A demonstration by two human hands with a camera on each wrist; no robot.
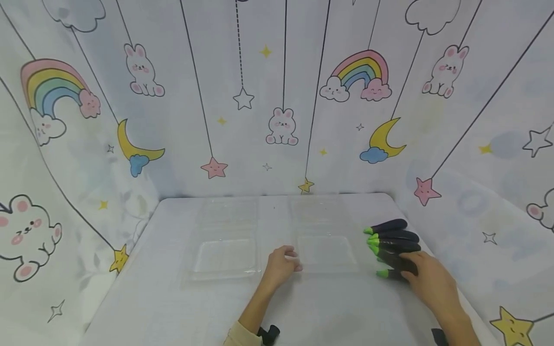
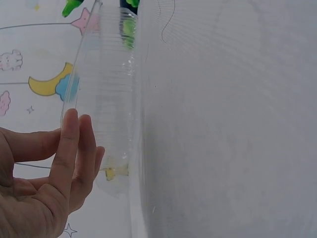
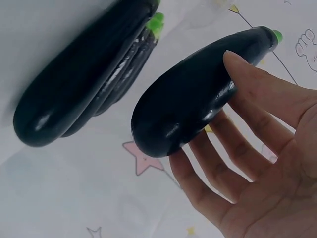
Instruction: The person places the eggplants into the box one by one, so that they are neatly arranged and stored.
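Observation:
My left hand (image 1: 280, 266) pinches the rim of a clear plastic tray (image 1: 326, 253) at its left side; in the left wrist view the thumb and fingertips (image 2: 71, 119) meet at the thin edge. At the right of the table, my right hand (image 1: 433, 283) grips a dark purple eggplant (image 3: 193, 99) with a green stem end, thumb on one side and fingers on the other. Several more eggplants (image 1: 396, 235) lie grouped beside it, their green ends pointing left. The held eggplant is partly hidden by the hand in the head view.
Another clear tray (image 1: 226, 257) stands to the left of the left hand. Two further clear trays, one at the back left (image 1: 229, 214) and one at the back right (image 1: 318, 211), sit behind. A patterned cloth (image 1: 277, 96) hangs around the white table (image 1: 173, 312).

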